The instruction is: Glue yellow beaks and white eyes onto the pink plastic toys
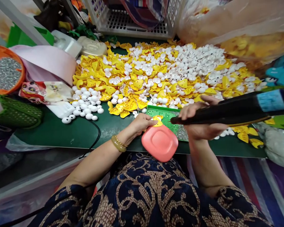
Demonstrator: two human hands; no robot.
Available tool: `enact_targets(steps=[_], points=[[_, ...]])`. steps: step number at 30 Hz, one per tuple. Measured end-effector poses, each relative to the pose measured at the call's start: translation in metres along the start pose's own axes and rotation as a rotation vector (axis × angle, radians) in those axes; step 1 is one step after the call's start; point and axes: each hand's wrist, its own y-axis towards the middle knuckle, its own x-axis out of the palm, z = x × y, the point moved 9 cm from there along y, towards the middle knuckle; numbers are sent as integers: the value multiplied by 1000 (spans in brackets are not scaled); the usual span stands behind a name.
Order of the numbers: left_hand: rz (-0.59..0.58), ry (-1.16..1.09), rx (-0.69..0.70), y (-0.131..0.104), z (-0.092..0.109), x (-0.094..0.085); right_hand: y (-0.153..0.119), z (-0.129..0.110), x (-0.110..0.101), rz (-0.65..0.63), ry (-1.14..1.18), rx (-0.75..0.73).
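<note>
A small yellow plastic piece (158, 122) is pinched between the thumb and fingers of my left hand (143, 123), above the top edge of a coral-coloured lid-like piece (160, 142). My right hand (201, 121) is wrapped round a long black power tool (236, 108) with a blue label; its narrow tip points left, toward the yellow piece, and does not touch it. Under the tool's tip lies a green perforated tray (164, 113) with small silver screws (182, 132) at its right end.
Yellow pieces (118, 107) and white eye-like parts (196, 63) are heaped across the green table (52, 132). An orange bowl (22, 74) of silver screws stands at the left. A white crate (132, 25) is behind. A black cable (98, 135) crosses the front edge.
</note>
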Motion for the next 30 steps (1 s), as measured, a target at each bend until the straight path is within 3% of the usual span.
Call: enact_targets(steps=[4, 7, 16, 27, 30], points=[[-37, -17, 2, 0, 0, 1, -6, 11, -46, 136, -82, -14], [-44, -28, 1, 1, -1, 0, -14, 34, -59, 176, -94, 40], [-38, -72, -35, -1, 0, 1, -11, 57, -58, 170, -256, 30], [-79, -88, -13, 1, -3, 3, -14, 61, -58, 188, -263, 52], [-76, -96, -5, 0, -2, 3, -10, 51, -58, 226, -260, 36]])
